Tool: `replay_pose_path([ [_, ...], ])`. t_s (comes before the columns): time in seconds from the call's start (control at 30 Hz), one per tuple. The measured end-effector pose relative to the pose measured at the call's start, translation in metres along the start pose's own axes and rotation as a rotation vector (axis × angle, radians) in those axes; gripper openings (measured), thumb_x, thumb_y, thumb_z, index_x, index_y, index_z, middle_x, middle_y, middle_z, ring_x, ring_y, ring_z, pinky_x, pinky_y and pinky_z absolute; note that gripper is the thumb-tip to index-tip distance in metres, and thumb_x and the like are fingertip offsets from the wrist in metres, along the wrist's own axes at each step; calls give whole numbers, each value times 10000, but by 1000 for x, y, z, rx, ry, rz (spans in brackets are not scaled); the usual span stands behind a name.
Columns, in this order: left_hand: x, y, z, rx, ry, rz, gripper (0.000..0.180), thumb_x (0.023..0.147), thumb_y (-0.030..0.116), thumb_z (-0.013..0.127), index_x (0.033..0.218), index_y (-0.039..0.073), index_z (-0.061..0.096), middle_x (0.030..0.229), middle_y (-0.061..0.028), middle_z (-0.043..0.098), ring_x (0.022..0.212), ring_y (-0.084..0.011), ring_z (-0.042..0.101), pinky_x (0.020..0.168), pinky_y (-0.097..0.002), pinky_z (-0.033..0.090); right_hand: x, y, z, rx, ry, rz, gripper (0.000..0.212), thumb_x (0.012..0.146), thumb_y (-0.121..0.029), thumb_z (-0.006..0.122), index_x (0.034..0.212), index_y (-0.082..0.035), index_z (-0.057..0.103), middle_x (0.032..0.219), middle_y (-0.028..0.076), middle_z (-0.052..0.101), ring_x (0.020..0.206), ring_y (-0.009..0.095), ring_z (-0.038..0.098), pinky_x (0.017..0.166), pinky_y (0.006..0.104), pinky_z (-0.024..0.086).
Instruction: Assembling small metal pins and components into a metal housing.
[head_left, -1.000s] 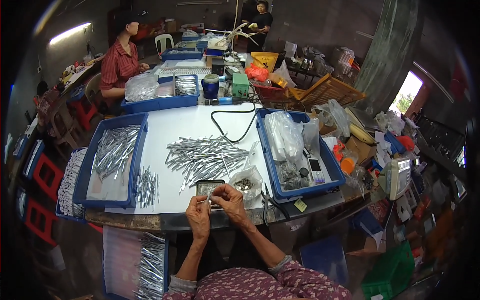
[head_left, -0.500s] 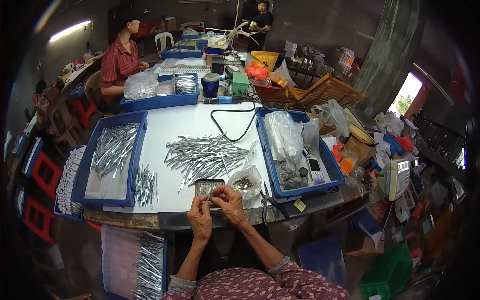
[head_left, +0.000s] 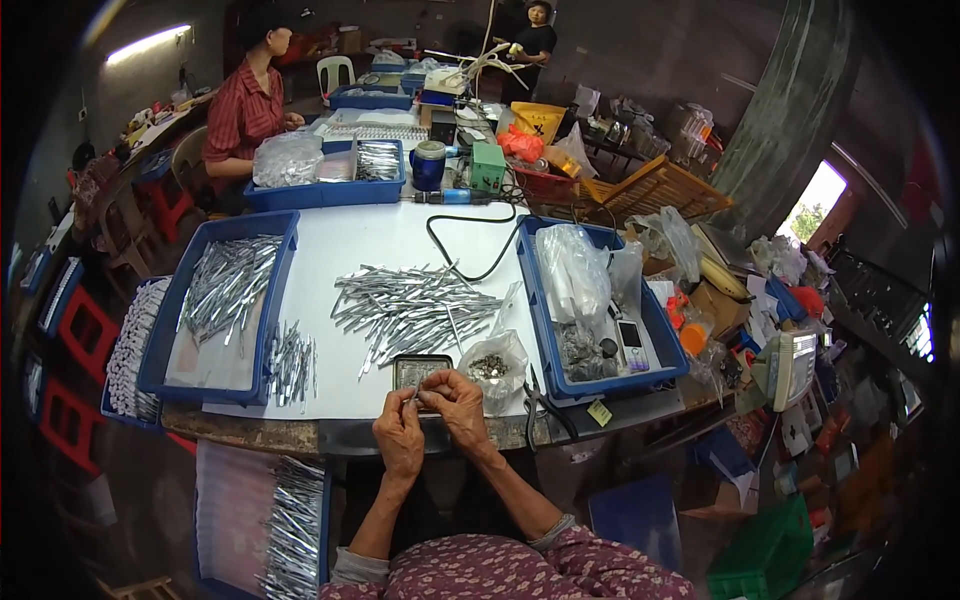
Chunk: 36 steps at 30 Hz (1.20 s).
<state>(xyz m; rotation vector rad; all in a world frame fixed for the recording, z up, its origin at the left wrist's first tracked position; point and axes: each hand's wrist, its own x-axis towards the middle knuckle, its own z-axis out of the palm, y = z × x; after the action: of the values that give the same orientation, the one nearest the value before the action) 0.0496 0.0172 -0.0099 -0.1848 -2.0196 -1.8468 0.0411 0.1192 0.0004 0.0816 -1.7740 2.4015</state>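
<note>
My left hand (head_left: pixel 399 437) and my right hand (head_left: pixel 458 408) meet at the table's near edge, fingertips pinched together. Whatever sits between them is too small to make out. Just beyond them lies a shallow dark-rimmed tin (head_left: pixel 421 358), its near part hidden by my fingers. Right of the tin, a clear plastic bag (head_left: pixel 508 378) stands open with small metal parts (head_left: pixel 488 367) inside. A loose heap of slim silvery metal rods (head_left: pixel 410 308) spreads over the white sheet farther back. Pliers (head_left: pixel 540 408) with dark handles rest right of the bag, over the edge.
Blue trays hold rods (head_left: pixel 228 285) at left and plastic bags (head_left: pixel 572 275) at right. A smaller rod pile (head_left: pixel 292 366) lies beside the left tray. A black cable (head_left: pixel 436 240) curves behind the heap. A person in a red shirt (head_left: pixel 243 115) sits at far left; another person (head_left: pixel 532 45) stands behind.
The view has shifted slightly. Both my hands keep the same pinched pose above the near edge of the tin. Nothing on the table has visibly moved.
</note>
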Motion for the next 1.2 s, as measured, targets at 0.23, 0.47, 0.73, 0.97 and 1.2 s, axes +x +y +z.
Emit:
replay_pose_path([
  [0.23, 3, -4, -6, -120, -75, -161, 91, 854, 0, 464, 910, -27, 531, 721, -5, 532, 631, -53, 460, 551, -192, 380, 3, 4, 1, -26, 22, -7, 149, 786, 16, 589, 918, 40, 524, 828, 87, 607, 734, 125, 602, 671, 231, 506],
  [0.47, 3, -1, -3, -102, -28, -83, 78, 856, 6, 468, 899, -11, 530, 712, 17, 498, 615, -29, 413, 527, -174, 339, 3, 5, 1, 41, 24, 6, 163, 784, -2, 604, 923, 29, 524, 822, 72, 603, 739, 120, 597, 674, 229, 501],
  [0.73, 2, -1, 1, -123, -52, -120, 95, 859, 4, 457, 915, -20, 530, 721, 2, 504, 648, -47, 433, 552, -192, 363, 2, 11, -3, 180, 51, 37, 180, 787, -39, 627, 919, 17, 519, 828, 66, 597, 717, 109, 588, 662, 217, 483],
  [0.97, 3, 3, 7, -33, -37, -53, 101, 854, 3, 461, 917, -19, 537, 732, -10, 522, 662, -57, 462, 575, -202, 389, 2, 13, -3, 134, 96, 15, 174, 796, -36, 613, 930, 20, 518, 813, 57, 588, 709, 99, 574, 663, 215, 478],
  [1.2, 5, 2, 9, 8, -26, -22, 107, 855, 8, 457, 910, -26, 543, 747, -40, 556, 693, -72, 495, 602, -213, 411, 2, 15, -3, 89, 95, -9, 157, 811, -33, 584, 938, 29, 514, 810, 49, 580, 720, 88, 559, 660, 194, 460],
])
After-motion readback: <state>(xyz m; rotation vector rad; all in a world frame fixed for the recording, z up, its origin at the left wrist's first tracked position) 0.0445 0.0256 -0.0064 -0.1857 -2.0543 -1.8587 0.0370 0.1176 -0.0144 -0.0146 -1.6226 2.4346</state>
